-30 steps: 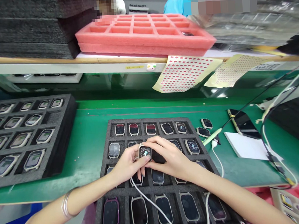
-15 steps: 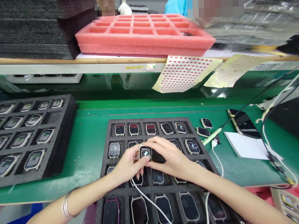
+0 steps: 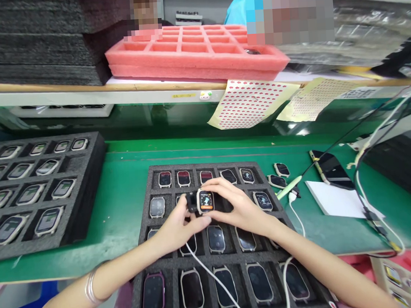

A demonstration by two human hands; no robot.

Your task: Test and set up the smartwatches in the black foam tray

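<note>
My right hand [image 3: 239, 205] grips a smartwatch case [image 3: 207, 201] by its edges, its screen lit with a dial and an orange bar. Beside it, my left hand [image 3: 181, 223] pinches a small black piece [image 3: 191, 202], probably a charger head. A white cable [image 3: 214, 277] runs down from under that hand. Both hands are over a black foam tray [image 3: 192, 166], whose compartments hold several strapless watches, including a purple one [image 3: 153, 293]. My hands and forearms hide some compartments.
Another black foam tray of watches [image 3: 71, 216] stands at left. Two loose watches [image 3: 281, 170], a green pen-like tool [image 3: 290, 187], a phone [image 3: 332, 170] and white paper [image 3: 328, 200] lie right, near hanging cables [image 3: 360, 182]. A shelf above bears a pink foam tray [image 3: 194, 65].
The watch has moved slightly right, and its screen now shows an orange bar. The black piece has come into view between the left fingers, and the left thumb has left the screen.
</note>
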